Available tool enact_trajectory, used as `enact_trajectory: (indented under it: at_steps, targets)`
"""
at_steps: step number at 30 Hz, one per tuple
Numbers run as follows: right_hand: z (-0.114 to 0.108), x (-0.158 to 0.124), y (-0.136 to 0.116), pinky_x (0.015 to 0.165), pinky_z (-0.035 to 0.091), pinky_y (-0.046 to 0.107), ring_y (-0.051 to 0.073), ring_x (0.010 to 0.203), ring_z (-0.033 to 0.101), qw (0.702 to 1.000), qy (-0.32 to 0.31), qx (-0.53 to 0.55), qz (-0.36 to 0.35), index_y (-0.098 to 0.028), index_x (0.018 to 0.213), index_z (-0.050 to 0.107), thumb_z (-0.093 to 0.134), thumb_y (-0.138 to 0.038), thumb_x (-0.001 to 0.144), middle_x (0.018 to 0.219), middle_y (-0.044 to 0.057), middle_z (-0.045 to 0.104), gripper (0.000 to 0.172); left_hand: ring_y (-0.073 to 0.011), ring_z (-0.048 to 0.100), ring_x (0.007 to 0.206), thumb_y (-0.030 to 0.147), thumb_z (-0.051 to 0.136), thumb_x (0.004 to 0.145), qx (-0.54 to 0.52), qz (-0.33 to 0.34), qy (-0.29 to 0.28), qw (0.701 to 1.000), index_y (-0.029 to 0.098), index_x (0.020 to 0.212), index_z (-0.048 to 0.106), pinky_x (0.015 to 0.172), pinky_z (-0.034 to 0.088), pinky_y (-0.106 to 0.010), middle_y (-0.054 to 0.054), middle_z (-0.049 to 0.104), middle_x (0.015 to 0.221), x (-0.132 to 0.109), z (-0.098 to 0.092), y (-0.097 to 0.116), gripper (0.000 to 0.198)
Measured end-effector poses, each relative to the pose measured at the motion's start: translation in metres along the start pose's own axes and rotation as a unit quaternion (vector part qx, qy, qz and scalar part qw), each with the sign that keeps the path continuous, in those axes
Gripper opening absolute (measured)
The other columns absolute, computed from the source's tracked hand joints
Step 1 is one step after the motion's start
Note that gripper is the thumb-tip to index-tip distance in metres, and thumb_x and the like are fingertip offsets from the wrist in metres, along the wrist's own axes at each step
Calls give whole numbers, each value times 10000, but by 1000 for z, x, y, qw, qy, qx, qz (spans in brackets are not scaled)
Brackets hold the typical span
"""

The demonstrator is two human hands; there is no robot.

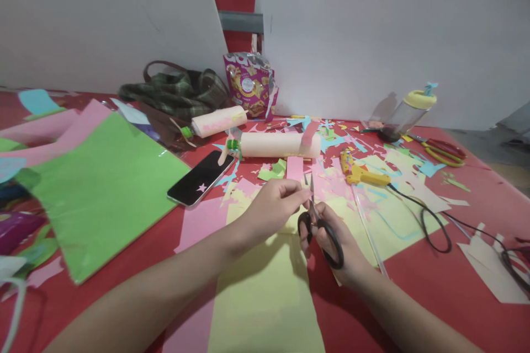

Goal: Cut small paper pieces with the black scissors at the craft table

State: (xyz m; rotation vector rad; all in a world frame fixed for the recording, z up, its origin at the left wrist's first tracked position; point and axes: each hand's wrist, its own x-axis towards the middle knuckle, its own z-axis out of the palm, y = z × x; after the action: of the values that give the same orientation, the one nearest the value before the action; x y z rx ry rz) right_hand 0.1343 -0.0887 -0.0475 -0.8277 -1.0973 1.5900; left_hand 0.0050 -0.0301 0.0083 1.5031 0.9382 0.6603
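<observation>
My right hand (339, 245) grips black-handled scissors (319, 227), blades pointing up and away. My left hand (273, 205) is pinched just left of the blades, on a small piece I cannot make out. Both hands hover above a yellow paper sheet (265, 298) lying on the red table (434, 276). Just beyond the hands lies a pink paper strip (294, 167) and a cream paper-wrapped bottle (279, 144) with a green cap and a small propeller.
A green sheet (103, 187) and pink sheets lie at left. A phone (201, 177) rests beside them. A yellow glue gun (361, 174) with black cord, red-yellow scissors (443, 151), a tilted bottle (408, 113), a snack bag (249, 84), a plaid bag (176, 94) and several paper scraps surround.
</observation>
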Motion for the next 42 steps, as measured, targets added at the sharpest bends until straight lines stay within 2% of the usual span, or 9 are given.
enact_trajectory:
  at_steps: [6, 13, 19, 31, 39, 42]
  targets:
    - [2, 1, 1, 472, 377, 217, 91, 513, 437, 1000, 11, -3, 0, -221, 754, 340, 535, -432, 704, 646, -31, 437, 291, -58, 393, 427, 275, 411, 760, -21, 1, -6, 1000, 149, 548, 458, 467, 290, -192, 58, 436, 436, 0, 2, -1, 251]
    - [3, 1, 0, 442, 369, 216, 83, 467, 425, 1000, 27, -6, 4, -222, 744, 332, 534, -429, 704, 627, -44, 420, 292, -63, 374, 440, 289, 415, 753, 1, 9, 10, 1000, 146, 549, 467, 463, 286, -200, 54, 407, 454, 0, 1, -2, 255]
    - [2, 1, 2, 444, 369, 215, 75, 456, 422, 999, 33, 0, 3, -223, 748, 340, 546, -418, 699, 636, -47, 423, 287, -71, 410, 433, 298, 407, 759, -10, -4, 0, 1000, 155, 547, 463, 472, 306, -204, 51, 443, 438, -1, 3, -2, 262]
    - [4, 2, -2, 419, 362, 210, 65, 429, 421, 999, 42, -22, 9, -220, 733, 334, 542, -415, 702, 640, -48, 438, 287, -65, 337, 457, 280, 413, 754, -14, 0, 6, 1000, 148, 551, 464, 477, 264, -200, 57, 366, 460, 0, 3, -2, 248]
    - [5, 3, -1, 387, 356, 203, 59, 380, 417, 998, 59, -8, 12, -223, 705, 325, 580, -397, 676, 584, -68, 445, 310, -69, 304, 482, 320, 409, 752, 21, 4, 9, 1000, 140, 579, 484, 471, 237, -201, 52, 316, 490, 2, -1, -5, 261]
    - [4, 4, -1, 390, 365, 207, 66, 387, 426, 997, 76, 8, -2, -230, 717, 337, 587, -389, 672, 570, -73, 436, 300, -67, 288, 476, 311, 400, 753, 31, 6, -10, 999, 145, 569, 467, 466, 227, -201, 53, 294, 498, 3, -3, -6, 256]
